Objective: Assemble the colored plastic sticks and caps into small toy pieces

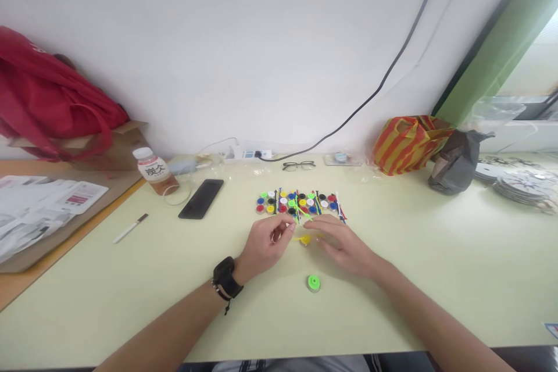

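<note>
My left hand (268, 239) is closed, thumb and index finger pinched together; whatever lies between the tips is too small to make out. Facing it, my right hand (342, 244) has its fingers loosely stretched and apart. A thin bright green strip (300, 209) runs by both sets of fingertips. Below them on the table lies a yellow round piece (305, 240) with a thin yellow strip beside it. Closer to me sits a round green-topped piece (313, 283). Just beyond my hands are rows of colourful round pieces (283, 201), with bundles of thin strips (318, 203) between them.
To the left are a black phone (201, 199), a drink bottle (156, 171) and a pen (131, 228). Glasses (299, 166) and a power strip (250, 154) lie by the wall. A striped bag (407, 142), a grey bag (455, 161) and stacked discs (523, 186) stand right.
</note>
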Demonstrator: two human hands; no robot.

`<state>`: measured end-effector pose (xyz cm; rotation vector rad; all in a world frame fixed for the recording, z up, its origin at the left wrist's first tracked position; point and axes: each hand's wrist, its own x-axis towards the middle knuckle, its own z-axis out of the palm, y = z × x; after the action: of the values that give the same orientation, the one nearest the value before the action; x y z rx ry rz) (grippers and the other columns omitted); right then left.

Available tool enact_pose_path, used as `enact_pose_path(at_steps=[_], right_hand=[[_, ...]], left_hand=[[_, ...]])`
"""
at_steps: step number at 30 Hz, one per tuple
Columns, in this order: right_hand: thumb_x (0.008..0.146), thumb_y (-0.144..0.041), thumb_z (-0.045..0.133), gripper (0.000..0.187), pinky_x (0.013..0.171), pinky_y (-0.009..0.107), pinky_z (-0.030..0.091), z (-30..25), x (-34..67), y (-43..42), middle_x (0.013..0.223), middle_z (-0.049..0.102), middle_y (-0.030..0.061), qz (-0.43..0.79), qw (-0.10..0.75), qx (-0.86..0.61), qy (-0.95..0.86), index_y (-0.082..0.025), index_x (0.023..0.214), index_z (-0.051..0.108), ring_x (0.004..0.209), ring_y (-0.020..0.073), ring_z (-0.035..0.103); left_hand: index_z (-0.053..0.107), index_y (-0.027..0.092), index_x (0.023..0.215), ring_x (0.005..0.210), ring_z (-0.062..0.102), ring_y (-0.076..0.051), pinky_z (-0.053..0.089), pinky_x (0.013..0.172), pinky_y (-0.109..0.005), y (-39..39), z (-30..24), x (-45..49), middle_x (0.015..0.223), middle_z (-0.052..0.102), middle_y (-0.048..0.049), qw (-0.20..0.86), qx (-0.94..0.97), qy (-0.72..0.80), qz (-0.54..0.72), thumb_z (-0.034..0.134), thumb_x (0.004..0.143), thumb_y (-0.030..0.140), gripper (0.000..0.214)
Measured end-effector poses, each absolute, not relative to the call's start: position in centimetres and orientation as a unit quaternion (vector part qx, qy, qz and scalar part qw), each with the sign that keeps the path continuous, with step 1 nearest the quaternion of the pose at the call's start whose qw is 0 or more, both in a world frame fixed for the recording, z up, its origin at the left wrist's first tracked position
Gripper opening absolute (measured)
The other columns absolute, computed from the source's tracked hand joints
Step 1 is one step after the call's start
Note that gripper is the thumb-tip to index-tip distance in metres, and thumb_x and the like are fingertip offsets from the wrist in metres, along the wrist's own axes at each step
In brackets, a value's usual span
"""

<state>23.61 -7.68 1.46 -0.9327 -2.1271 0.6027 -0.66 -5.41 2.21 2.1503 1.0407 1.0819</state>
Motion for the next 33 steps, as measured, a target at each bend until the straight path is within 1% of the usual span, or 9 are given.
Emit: enact_pose_path(at_steps=[6, 13, 17, 20, 21, 24, 27, 30, 33], right_hand=[[0.095, -0.013, 0.053, 0.026, 0.091, 0.041, 0.052, 1.5, 22.3, -8.0, 0.103, 0.071, 0.0072, 0.201, 0.314, -0.347, -0.861, -0.023, 0.113, 0.068, 0.099, 0.0235, 0.063], [0.096, -0.014, 0.057, 0.016, 0.084, 0.039, 0.051, 0.8, 22.5, -7.5, 0.098, 0.071, 0.0067, 0.173, 0.321, -0.377, -0.851, -0.023, 0.100, 0.069, 0.094, 0.0232, 0.064], [0.097, -0.023, 0.062, 0.009, 0.087, 0.038, 0.053, 1.5, 24.6, -6.6, 0.100, 0.071, 0.0071, 0.149, 0.402, -0.402, -0.809, -0.023, 0.102, 0.069, 0.096, 0.0231, 0.066], [0.096, -0.026, 0.063, 0.009, 0.087, 0.037, 0.054, 2.4, 27.5, -5.5, 0.100, 0.072, 0.0075, 0.085, 0.480, -0.450, -0.748, -0.023, 0.102, 0.070, 0.095, 0.0230, 0.067], [0.095, -0.028, 0.064, 0.010, 0.085, 0.037, 0.054, 2.6, 28.6, -5.1, 0.099, 0.073, 0.0074, 0.059, 0.495, -0.474, -0.726, -0.023, 0.101, 0.070, 0.092, 0.0228, 0.068], [0.092, -0.031, 0.065, 0.011, 0.082, 0.037, 0.055, 2.3, 31.8, -3.8, 0.097, 0.074, 0.0073, -0.002, 0.514, -0.541, -0.666, -0.022, 0.095, 0.071, 0.086, 0.0227, 0.069], [0.088, -0.031, 0.066, 0.012, 0.082, 0.038, 0.055, 0.8, 34.0, -2.6, 0.095, 0.075, 0.0083, 0.003, 0.488, -0.591, -0.642, -0.021, 0.089, 0.071, 0.084, 0.0238, 0.070], [0.086, -0.027, 0.062, 0.011, 0.079, 0.037, 0.055, -1.0, 34.8, -1.9, 0.090, 0.075, 0.0091, 0.067, 0.386, -0.624, -0.677, -0.020, 0.083, 0.071, 0.082, 0.0242, 0.071], [0.085, -0.027, 0.061, 0.012, 0.081, 0.038, 0.054, -1.9, 35.1, -1.5, 0.091, 0.075, 0.0101, 0.092, 0.333, -0.642, -0.685, -0.020, 0.082, 0.070, 0.084, 0.0248, 0.071]], left_hand=[[0.067, 0.021, 0.094, 0.059, 0.047, -0.011, 0.039, 0.059, -0.024, -5.7, 2.5, -0.5, 0.066, 0.055, 0.0032, 0.252, 0.803, 0.373, 0.391, 0.056, 0.100, 0.029, 0.016], [0.067, 0.020, 0.094, 0.058, 0.048, -0.012, 0.041, 0.060, -0.025, -5.8, 2.2, -0.6, 0.065, 0.056, 0.0025, 0.237, 0.817, 0.359, 0.383, 0.055, 0.100, 0.030, 0.017], [0.070, 0.021, 0.106, 0.066, 0.056, -0.014, 0.046, 0.066, -0.027, -6.3, 3.1, -0.9, 0.075, 0.063, -0.0002, 0.244, 0.854, 0.310, 0.339, 0.065, 0.094, 0.039, 0.022], [0.067, 0.026, 0.125, 0.094, 0.065, -0.022, 0.052, 0.086, -0.034, -6.8, 3.7, -0.7, 0.106, 0.068, -0.0057, 0.280, 0.901, 0.227, 0.240, 0.082, 0.076, 0.054, 0.058], [0.068, 0.027, 0.126, 0.100, 0.065, -0.024, 0.051, 0.091, -0.035, -6.8, 3.7, -0.6, 0.112, 0.068, -0.0064, 0.284, 0.910, 0.210, 0.217, 0.084, 0.074, 0.056, 0.061], [0.076, 0.028, 0.112, 0.101, 0.065, -0.023, 0.051, 0.092, -0.035, -6.8, 3.2, -0.1, 0.108, 0.069, -0.0056, 0.282, 0.917, 0.213, 0.185, 0.075, 0.087, 0.048, 0.032], [0.077, 0.027, 0.106, 0.100, 0.064, -0.022, 0.051, 0.091, -0.034, -6.3, 2.6, -0.1, 0.105, 0.068, -0.0054, 0.273, 0.907, 0.252, 0.197, 0.068, 0.094, 0.040, 0.020], [0.075, 0.028, 0.109, 0.102, 0.064, -0.022, 0.051, 0.092, -0.034, -5.9, 2.3, -0.5, 0.106, 0.067, -0.0047, 0.262, 0.896, 0.288, 0.214, 0.069, 0.093, 0.039, 0.021], [0.074, 0.028, 0.110, 0.101, 0.064, -0.021, 0.051, 0.091, -0.034, -5.6, 2.4, -0.8, 0.106, 0.068, -0.0037, 0.253, 0.889, 0.311, 0.222, 0.067, 0.095, 0.037, 0.019]])
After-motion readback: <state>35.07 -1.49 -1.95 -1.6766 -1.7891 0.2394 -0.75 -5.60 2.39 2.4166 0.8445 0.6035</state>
